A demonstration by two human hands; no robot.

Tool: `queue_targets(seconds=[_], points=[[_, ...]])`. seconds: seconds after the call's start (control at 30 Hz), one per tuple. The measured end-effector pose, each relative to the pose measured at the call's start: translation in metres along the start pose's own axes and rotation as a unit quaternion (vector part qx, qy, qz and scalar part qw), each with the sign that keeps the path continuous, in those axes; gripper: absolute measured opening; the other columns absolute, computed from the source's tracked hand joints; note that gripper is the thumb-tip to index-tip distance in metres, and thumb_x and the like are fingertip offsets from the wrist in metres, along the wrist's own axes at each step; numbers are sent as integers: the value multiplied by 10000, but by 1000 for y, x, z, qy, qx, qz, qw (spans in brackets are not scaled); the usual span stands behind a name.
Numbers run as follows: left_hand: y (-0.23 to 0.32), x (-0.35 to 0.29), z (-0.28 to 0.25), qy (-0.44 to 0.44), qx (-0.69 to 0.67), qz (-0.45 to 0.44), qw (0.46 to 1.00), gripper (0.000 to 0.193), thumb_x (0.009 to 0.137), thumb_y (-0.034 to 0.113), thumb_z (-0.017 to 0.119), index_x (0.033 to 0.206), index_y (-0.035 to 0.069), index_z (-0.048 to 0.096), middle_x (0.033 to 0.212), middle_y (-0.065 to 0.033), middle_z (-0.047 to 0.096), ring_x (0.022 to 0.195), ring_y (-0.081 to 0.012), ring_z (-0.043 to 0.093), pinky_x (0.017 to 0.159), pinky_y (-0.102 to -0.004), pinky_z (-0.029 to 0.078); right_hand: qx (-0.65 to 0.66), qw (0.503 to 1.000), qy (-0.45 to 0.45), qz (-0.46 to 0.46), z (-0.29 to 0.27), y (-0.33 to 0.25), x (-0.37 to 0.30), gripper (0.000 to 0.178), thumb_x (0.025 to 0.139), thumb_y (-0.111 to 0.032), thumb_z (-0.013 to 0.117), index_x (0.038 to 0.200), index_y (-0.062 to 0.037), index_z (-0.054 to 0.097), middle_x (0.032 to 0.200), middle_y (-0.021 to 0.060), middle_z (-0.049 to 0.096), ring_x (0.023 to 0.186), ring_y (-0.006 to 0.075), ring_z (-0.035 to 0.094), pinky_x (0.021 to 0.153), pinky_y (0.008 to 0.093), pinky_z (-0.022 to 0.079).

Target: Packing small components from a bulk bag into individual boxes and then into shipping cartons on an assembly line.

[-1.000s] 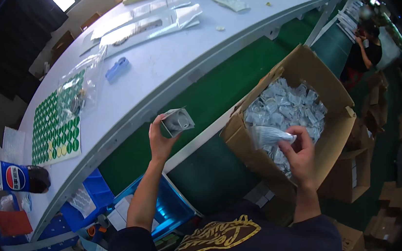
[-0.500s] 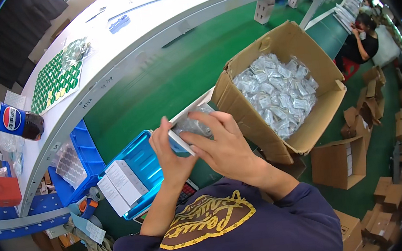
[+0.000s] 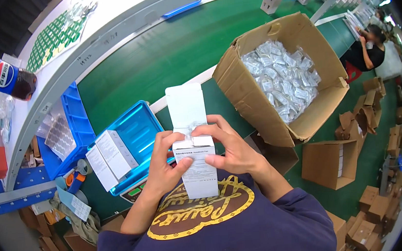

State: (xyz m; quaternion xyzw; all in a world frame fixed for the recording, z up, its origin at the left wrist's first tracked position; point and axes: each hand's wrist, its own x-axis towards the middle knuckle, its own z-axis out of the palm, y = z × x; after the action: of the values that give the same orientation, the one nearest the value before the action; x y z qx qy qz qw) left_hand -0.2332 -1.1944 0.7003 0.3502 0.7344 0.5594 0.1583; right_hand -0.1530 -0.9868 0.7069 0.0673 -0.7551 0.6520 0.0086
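Observation:
A small white carton point(image 3: 200, 177) with printed text stands upright in front of my chest, its lid flap point(image 3: 186, 105) raised at the far side. My left hand point(image 3: 164, 159) grips the carton's left side, thumb on the front face. On the right side my right hand point(image 3: 237, 148) holds it the same way. Fingers of both hands bend over the top opening, where a bit of clear plastic bag point(image 3: 192, 127) shows. What else lies inside is hidden.
Left of my hands, a blue tray point(image 3: 147, 115) holds white cartons point(image 3: 111, 157). A large cardboard box point(image 3: 236, 90) of clear bagged items point(image 3: 284, 77) stands to the right. A cola bottle point(image 3: 7, 75) is on the shelf point(image 3: 116, 19). Another person point(image 3: 371, 46) sits at far right.
The carton has come nearer my chest and turned upright, its printed face now toward me. The clear bag has gone mostly down inside it. Both hands now grip its sides.

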Motion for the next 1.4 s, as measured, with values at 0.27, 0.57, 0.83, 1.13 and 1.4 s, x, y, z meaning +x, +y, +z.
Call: queue_targets(seconds=[0.27,0.57,0.83,1.13,1.4], points=[[3,2,3,31,-67,-72,995,388,820,153,709,1143,57,516,1307,-123,403,1141,-250,551,900,-356,526,173,972,124,-98,26,16,22,142,875,-47,628,962,-51,516,1219,149,531,1135,211,520,972,350,418],[-3,-5,13,50,-68,52,995,529,788,103,742,1235,82,459,1418,-169,374,1196,-291,529,903,-372,521,137,989,-27,-38,3,-14,31,181,884,-125,614,1033,-71,526,1065,54,508,1055,150,494,928,287,389],[-14,-10,17,36,-56,84,994,659,818,139,746,1327,103,330,1424,-229,340,1215,-333,522,908,-394,526,107,994,-19,-10,6,-13,23,245,958,-249,589,1079,-36,592,1150,88,578,1022,157,563,866,282,457],[-10,-20,9,40,-124,11,991,833,828,135,735,1466,142,199,1430,-208,343,1233,-346,508,947,-428,510,68,996,-9,-60,6,0,21,305,1018,-207,451,1168,-19,639,1216,124,598,1114,208,573,931,325,461],[-8,-23,9,40,-121,-51,991,893,825,126,736,1519,153,175,1432,-173,368,1238,-320,507,964,-406,496,143,986,-17,84,15,-4,23,331,1018,-205,443,1208,1,619,1261,169,585,1176,211,552,966,342,454]])
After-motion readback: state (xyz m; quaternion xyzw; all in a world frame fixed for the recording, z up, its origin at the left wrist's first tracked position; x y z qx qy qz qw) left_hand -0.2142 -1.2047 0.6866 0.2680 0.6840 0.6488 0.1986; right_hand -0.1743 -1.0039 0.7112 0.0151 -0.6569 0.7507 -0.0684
